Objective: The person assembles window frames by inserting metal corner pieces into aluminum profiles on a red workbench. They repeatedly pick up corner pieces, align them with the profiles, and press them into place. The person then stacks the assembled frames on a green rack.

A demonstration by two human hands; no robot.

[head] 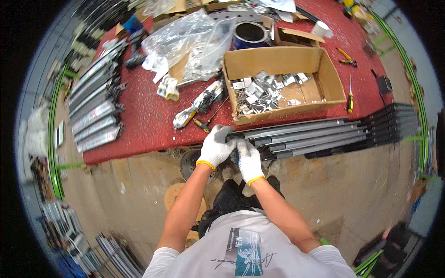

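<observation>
My left hand (216, 144), in a white knit glove with a yellow cuff, is at the table's near edge, its fingers curled at the black ends of the grey metal profiles (309, 135). Close against it, my right hand (249, 160) wears a matching glove and grips at the same ends. The fingers of both hands meet there and hide most of what lies between them. The profiles lie side by side along the table's front edge and run off to the right. A T-handled tool (203, 124) lies just beyond my left hand.
On the red table (146, 121) stands an open cardboard box (278, 57) of small metal brackets (259, 92). Wrapped profiles (95, 114) lie at left, clear plastic bags (184, 38) behind. A screwdriver (350, 99) and pliers (346, 57) are at right. Below is a round container (189, 165).
</observation>
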